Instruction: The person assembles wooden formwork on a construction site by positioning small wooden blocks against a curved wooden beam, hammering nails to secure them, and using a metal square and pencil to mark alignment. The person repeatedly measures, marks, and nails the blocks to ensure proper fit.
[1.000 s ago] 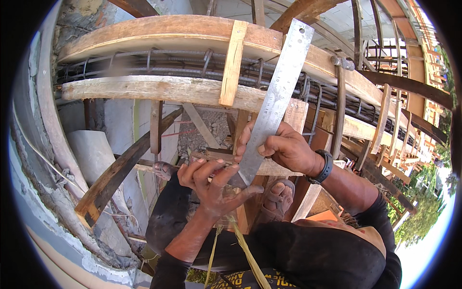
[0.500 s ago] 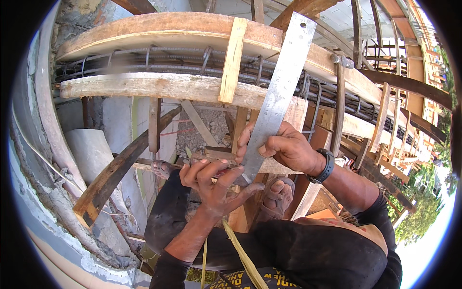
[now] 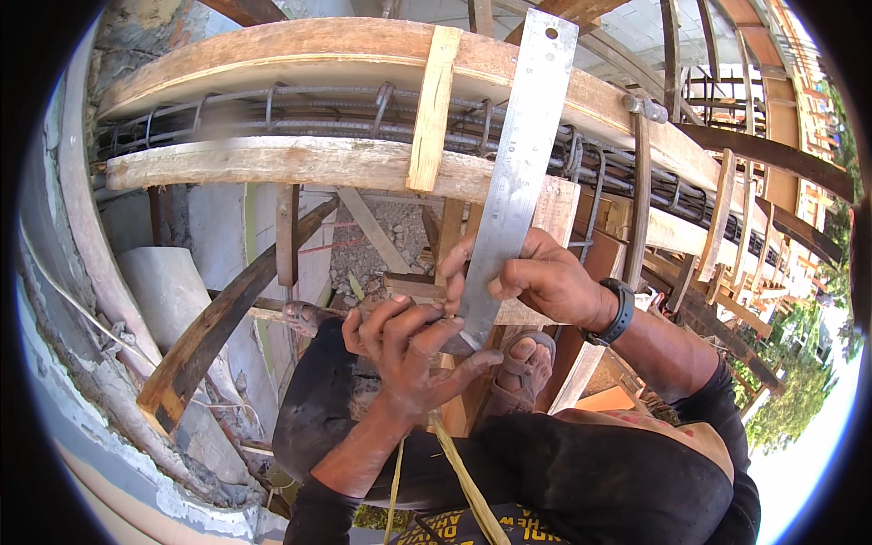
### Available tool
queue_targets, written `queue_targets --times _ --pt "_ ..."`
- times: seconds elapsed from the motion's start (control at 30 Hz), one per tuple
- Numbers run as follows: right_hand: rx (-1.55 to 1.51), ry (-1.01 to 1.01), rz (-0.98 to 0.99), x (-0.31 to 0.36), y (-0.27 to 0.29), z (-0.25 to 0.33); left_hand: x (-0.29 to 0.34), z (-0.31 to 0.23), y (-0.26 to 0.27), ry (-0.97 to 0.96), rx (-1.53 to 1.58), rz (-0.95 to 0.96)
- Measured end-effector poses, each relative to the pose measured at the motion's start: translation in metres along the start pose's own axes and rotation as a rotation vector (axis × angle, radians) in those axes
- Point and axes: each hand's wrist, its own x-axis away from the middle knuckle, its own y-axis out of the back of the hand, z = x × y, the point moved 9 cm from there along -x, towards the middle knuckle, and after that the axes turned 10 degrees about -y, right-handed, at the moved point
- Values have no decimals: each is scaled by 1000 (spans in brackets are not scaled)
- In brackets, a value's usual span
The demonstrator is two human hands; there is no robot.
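A long flat steel ruler (image 3: 522,136) with graduations and a hole at its far end slants up across a timber formwork beam. My right hand (image 3: 549,277) is closed on its lower part, thumb on the face and fingers behind the left edge. At the ruler's angled near corner, my left hand (image 3: 409,354) is curled, fingertips and thumb on either side of the metal. My left palm is hidden from view. Behind the ruler run the formwork's near plank (image 3: 300,166) and far plank (image 3: 318,47), with steel rebar (image 3: 272,113) between them.
A wooden cleat (image 3: 434,109) bridges the planks. To the left, a dark timber prop (image 3: 232,313) leans near a rough wall. Below lie rubble (image 3: 372,245) and my sandalled foot (image 3: 522,372). A pale yellow-green strip (image 3: 463,481) hangs by my lap. More formwork curves away right.
The ruler's far end has swung slightly left and stands a little more upright in view. Both hands keep their hold, with the left fingers a bit shifted.
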Motion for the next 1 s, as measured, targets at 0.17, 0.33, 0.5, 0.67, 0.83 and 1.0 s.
queue_targets --times 0.17,0.33,0.5,0.67,0.83,1.0 --pt "27 14 -12 2 2 3 -1 -1 -4 3 22 22" --pt "-26 -14 -45 -5 3 -6 19 26 4 346 285 -507" --pt "-12 27 -69 -15 15 -17 65 66 -56 1088 1144 -509" --pt "-90 -79 -109 -28 15 -28 81 52 -87 1371 1700 -554" --pt "4 -29 -181 -36 27 -25 77 61 -84 1240 1596 -497" --pt "162 41 -455 -36 47 -4 69 79 -77 1150 1409 -532"
